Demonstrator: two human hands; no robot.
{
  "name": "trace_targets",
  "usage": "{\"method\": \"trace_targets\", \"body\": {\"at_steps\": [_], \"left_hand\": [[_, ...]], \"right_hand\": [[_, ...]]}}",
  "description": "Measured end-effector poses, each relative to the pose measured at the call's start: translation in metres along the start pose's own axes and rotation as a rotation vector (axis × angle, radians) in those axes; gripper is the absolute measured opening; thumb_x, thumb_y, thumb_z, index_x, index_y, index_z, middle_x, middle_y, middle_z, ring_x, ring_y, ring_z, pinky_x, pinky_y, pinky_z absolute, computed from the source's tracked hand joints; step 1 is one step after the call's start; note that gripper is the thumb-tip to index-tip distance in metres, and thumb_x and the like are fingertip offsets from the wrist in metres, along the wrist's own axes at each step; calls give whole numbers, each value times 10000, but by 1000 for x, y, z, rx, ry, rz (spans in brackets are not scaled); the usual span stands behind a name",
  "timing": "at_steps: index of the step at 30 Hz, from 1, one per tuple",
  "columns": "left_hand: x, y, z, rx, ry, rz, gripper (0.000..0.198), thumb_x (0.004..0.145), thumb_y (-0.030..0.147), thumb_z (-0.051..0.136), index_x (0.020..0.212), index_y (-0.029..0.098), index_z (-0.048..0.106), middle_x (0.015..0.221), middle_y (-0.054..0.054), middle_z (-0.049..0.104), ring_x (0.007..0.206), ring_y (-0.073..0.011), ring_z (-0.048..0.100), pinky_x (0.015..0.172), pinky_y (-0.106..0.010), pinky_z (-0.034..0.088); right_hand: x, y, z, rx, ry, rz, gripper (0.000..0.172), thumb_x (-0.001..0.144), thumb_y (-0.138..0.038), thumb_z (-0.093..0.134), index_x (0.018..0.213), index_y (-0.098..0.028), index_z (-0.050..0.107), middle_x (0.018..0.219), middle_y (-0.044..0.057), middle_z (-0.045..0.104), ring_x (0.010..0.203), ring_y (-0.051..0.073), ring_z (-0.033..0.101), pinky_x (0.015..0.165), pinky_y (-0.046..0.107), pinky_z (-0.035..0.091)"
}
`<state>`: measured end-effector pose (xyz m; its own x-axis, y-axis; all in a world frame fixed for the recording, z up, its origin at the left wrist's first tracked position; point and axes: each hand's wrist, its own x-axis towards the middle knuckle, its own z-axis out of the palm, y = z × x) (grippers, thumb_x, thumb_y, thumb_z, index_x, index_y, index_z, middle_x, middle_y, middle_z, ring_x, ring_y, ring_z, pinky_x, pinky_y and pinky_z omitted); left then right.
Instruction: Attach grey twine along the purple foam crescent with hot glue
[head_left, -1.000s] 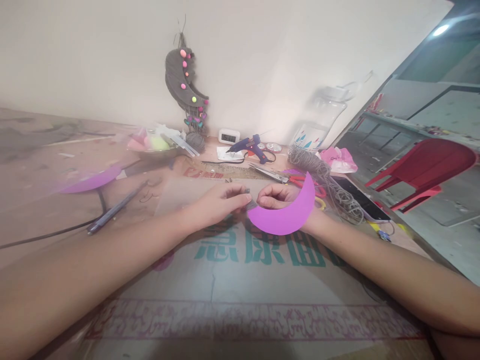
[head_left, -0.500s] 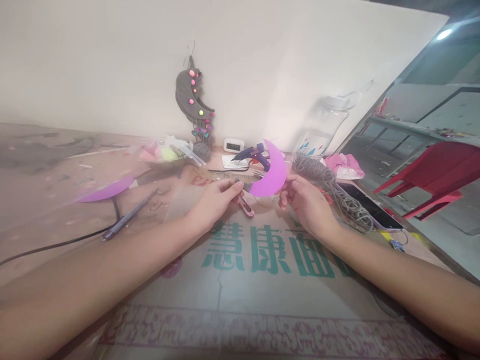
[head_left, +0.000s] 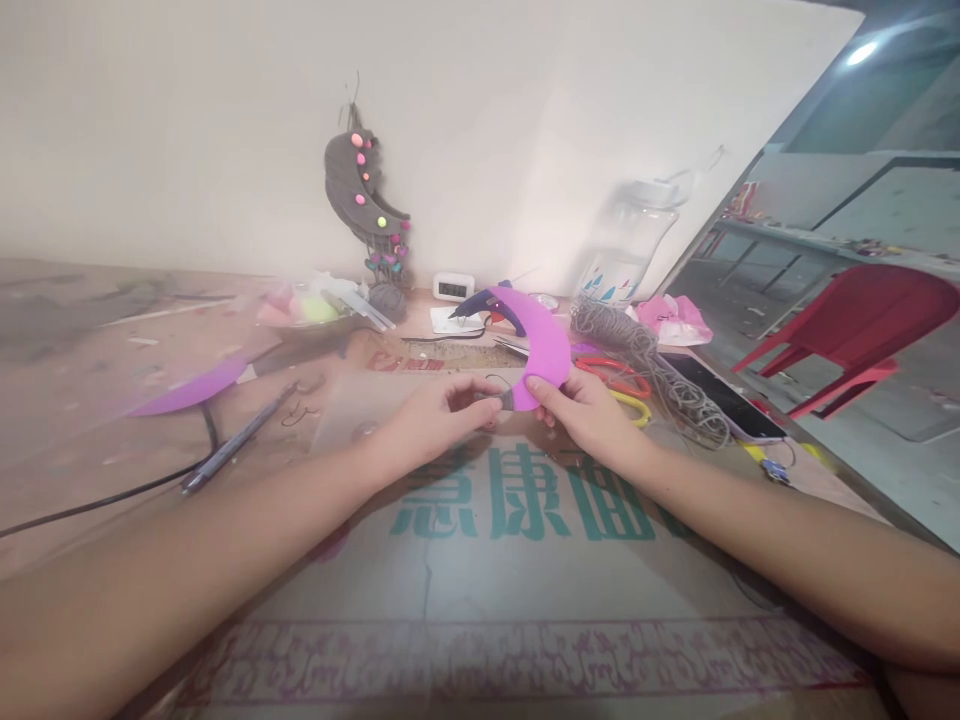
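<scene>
A purple crescent-shaped cutout is held up above the mat, its lower tip wrapped in grey yarn. My right hand grips the crescent near that lower end, thumb on the front and fingers behind. At the wrapped tip, my left hand pinches the grey yarn between thumb and forefinger. A thin loop of yarn stands up between the two hands. Behind the crescent lies a dark blue glue gun, partly covered by it. Scissors with red and yellow handles lie just beyond my right hand.
A grey yarn hank, a phone and a clear jar are on the right. A decorated grey crescent hangs on the wall above a small clock. A pen and another purple piece lie left.
My right hand has moved onto the crescent's lower end, its thumb now across the front. My hands are closer together. The pink snips seen by my left hand are out of sight. The view has shifted slightly.
</scene>
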<state>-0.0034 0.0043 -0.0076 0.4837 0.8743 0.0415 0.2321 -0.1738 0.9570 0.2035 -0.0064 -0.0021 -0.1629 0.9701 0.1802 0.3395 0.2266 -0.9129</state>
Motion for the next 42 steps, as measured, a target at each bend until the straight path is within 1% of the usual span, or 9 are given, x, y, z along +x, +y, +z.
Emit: {"method": "trace_targets", "body": {"at_steps": [7,11,14,18,21,24,32,38,42], "left_hand": [[-1,3,1,128,-15,82,369,815,488,568,1003,185,664,889,-41,691,767,-168,613,692,-277,472],[-2,3,1,135,-27,63,356,839,482,525,936,168,663,774,-28,664,675,-150,575,619,-255,437],[-3,4,0,149,-17,66,344,845,474,515,901,165,654,744,-25,649,658,-150,560,596,-249,417],[-2,5,-1,164,-27,95,356,860,484,489,867,169,654,788,-30,656,716,-162,573,628,-250,423],[-1,5,-1,122,-33,97,358,857,474,498,939,168,665,857,-41,679,769,-174,596,670,-259,443],[-1,5,0,124,-29,84,357,829,464,546,987,169,671,835,-38,683,730,-168,589,663,-263,443],[-3,10,0,160,-50,130,240,838,376,548,856,174,678,807,-8,667,673,-130,548,640,-247,417],[-3,9,0,176,-68,81,287,846,423,520,835,171,657,719,-3,637,630,-136,539,584,-245,403],[-4,7,-1,193,-65,103,293,851,430,512,808,175,648,719,0,633,642,-137,543,595,-244,406]], "right_hand": [[-4,-3,4,-105,-21,-53,375,850,-520,533,708,-173,510,581,-34,473,506,92,417,460,225,334],[-5,-7,4,-105,-45,-39,366,850,-515,532,716,-176,505,567,-40,463,482,90,408,447,228,330],[-6,-7,5,-130,-41,-73,359,856,-500,528,703,-176,505,567,-38,458,497,91,405,459,228,323],[-5,-6,5,-132,-27,-100,356,858,-498,523,710,-174,519,591,-28,480,521,98,429,474,228,338],[-4,-4,5,-118,-20,-86,364,848,-514,529,708,-178,517,586,-29,482,512,100,433,470,231,346],[-5,-5,5,-121,-35,-84,360,850,-509,530,698,-184,508,550,-37,464,489,98,415,464,233,338],[-8,-9,6,-178,-62,-100,338,864,-474,522,682,-189,516,503,-37,449,484,107,411,472,241,325],[-7,-7,6,-231,-58,-155,332,873,-468,506,726,-176,561,561,-20,485,529,115,426,503,244,338],[-7,-6,6,-247,-59,-170,327,874,-460,501,735,-172,568,594,-9,499,541,115,431,508,244,341]]}}
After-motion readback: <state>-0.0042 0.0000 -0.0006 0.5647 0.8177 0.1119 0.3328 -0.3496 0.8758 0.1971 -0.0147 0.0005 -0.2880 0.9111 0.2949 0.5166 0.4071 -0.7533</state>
